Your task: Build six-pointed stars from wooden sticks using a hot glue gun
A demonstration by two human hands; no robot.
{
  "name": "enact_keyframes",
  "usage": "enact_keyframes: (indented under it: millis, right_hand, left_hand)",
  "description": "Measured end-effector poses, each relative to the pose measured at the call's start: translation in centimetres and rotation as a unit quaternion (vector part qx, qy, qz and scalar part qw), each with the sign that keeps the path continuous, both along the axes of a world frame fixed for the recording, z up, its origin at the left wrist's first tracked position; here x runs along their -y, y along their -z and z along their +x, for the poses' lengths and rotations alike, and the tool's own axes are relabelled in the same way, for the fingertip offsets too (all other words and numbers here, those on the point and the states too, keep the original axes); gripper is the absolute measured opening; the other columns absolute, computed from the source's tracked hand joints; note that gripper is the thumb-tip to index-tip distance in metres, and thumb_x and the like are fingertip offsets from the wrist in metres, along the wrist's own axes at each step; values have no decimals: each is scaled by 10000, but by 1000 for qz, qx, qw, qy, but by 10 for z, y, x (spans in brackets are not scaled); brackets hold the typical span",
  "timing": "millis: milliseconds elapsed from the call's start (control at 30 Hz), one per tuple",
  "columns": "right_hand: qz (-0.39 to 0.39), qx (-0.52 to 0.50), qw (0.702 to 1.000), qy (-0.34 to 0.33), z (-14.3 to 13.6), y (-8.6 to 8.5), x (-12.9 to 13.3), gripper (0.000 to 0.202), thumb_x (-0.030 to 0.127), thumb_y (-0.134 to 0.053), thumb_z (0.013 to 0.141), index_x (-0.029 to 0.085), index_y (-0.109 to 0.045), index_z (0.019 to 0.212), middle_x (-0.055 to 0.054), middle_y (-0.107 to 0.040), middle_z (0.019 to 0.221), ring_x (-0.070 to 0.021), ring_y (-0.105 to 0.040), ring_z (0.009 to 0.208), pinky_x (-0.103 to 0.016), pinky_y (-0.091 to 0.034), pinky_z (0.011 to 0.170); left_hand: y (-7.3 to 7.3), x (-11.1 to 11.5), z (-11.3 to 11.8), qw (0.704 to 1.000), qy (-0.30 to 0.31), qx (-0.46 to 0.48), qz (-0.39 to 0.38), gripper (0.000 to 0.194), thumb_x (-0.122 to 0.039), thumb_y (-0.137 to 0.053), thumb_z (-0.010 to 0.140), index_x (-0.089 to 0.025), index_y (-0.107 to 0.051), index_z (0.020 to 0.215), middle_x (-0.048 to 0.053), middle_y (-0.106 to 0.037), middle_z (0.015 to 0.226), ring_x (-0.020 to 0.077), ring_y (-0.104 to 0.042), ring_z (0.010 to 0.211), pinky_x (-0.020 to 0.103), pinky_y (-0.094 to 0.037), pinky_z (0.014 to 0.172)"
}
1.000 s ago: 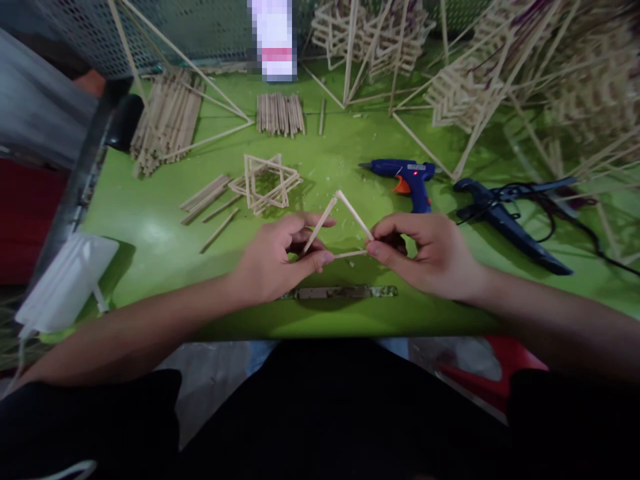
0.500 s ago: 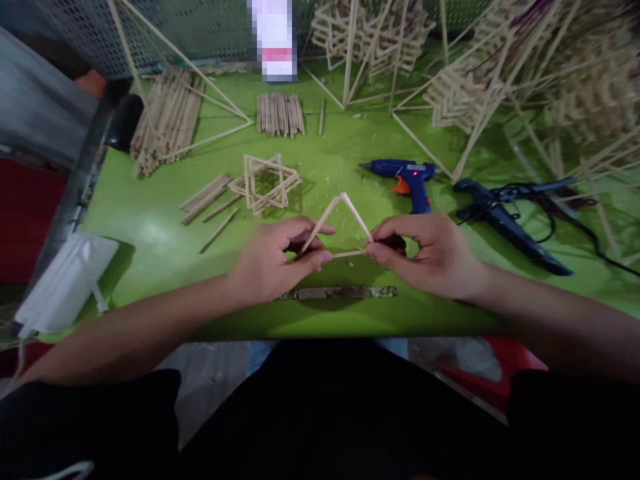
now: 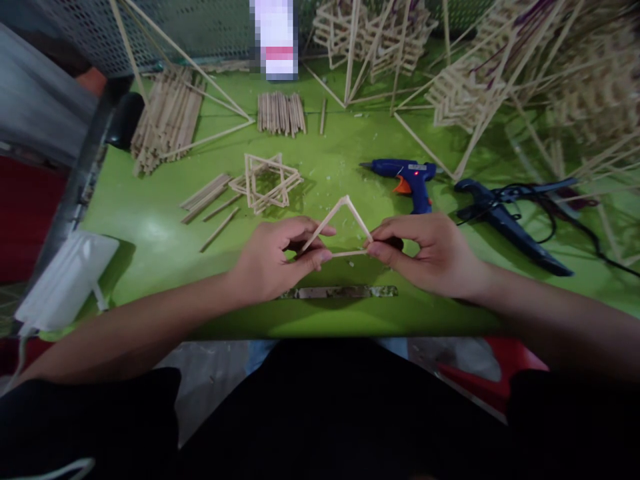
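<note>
Between my hands is a triangle of thin wooden sticks [image 3: 359, 219], its peak pointing away from me. My left hand [image 3: 280, 257] pinches its left lower corner, and my right hand [image 3: 425, 253] grips the right lower corner. At the peak the two slanting sticks meet; both lower joints are hidden by fingers. Beyond my left hand lies a star-shaped stick frame [image 3: 267, 183], with several loose sticks [image 3: 207, 198] beside it. A blue glue gun [image 3: 403, 170] with an orange trigger and a lit red light rests past my right hand.
A short-stick bundle [image 3: 281, 113] and a larger stick pile [image 3: 167, 120] lie at the back. Finished lattice stick structures [image 3: 460, 93] crowd the back right. Dark blue cutters [image 3: 515, 227] and a cable lie right; a white power block [image 3: 67, 283] sits left.
The two slanting sticks have closed together at the peak, where a small gap showed before. Both hands keep almost the same place and grip.
</note>
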State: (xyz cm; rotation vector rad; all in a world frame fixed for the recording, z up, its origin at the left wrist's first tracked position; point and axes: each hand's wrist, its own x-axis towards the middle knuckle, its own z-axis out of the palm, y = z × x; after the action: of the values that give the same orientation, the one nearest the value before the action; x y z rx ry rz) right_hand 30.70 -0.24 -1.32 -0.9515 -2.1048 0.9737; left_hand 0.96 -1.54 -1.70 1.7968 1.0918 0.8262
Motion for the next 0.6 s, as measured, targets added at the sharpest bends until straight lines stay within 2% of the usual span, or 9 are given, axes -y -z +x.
enact_keyframes:
  millis: [200, 300, 467, 600]
  right_hand:
    - [-4, -1, 1000, -1, 1, -2, 1, 171, 313, -757, 1114, 302, -795, 947, -22, -802, 832, -202, -715, 691, -398, -539, 624]
    - [-24, 0, 1000, 4, 0, -4, 1, 183, 377, -796, 1094, 304, -799, 926, -25, -791, 818, -206, -699, 679, -406, -547, 617]
    - [-48, 8, 999, 17, -1, -5, 1, 262, 526, -843, 1061, 321, -799, 904, -31, -801, 815, -228, -702, 688, -436, -573, 630]
    - [-44, 4, 999, 20, 0, -4, 0, 248, 509, -852, 1060, 322, -807, 904, -29, -828, 846, -236, -741, 723, -435, -579, 645]
  left_hand:
    - [-1, -1, 0, 1000, 1, 2, 6, 266, -298, -901, 989, -193, -886, 1233, 41, -895, 975, 173, -857, 768, 272, -738, 757]
    - [-2, 0, 1, 1000, -2, 8, -1, 211, -289, -906, 977, -186, -874, 1158, 45, -894, 975, 179, -860, 783, 267, -732, 737]
    - [-3, 0, 2, 999, 5, 27, -18, 131, -254, -898, 967, -181, -803, 1020, 36, -865, 894, 165, -833, 698, 265, -713, 693]
    - [-4, -1, 3, 999, 3, 41, -22, 149, -243, -896, 961, -188, -758, 968, 22, -829, 828, 169, -825, 690, 262, -685, 659]
